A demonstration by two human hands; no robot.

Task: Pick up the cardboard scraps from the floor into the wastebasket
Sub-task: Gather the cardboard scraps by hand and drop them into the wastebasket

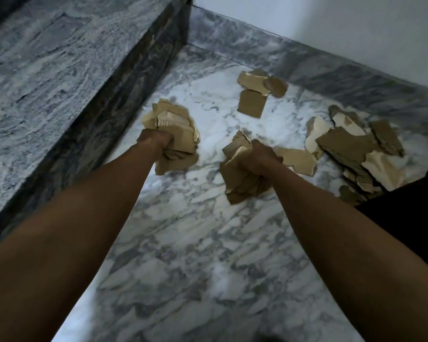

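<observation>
hands grip bunches of torn cardboard: left hand (156, 141) clenches one bundle (173, 127), right hand (258, 156) another (240, 178). scraps on floor (351, 149) look light, stiff, best pinched by edges.

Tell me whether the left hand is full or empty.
Full. The left hand is closed in a fist around a bundle of cardboard scraps, which stick out above and below the fingers.
</observation>
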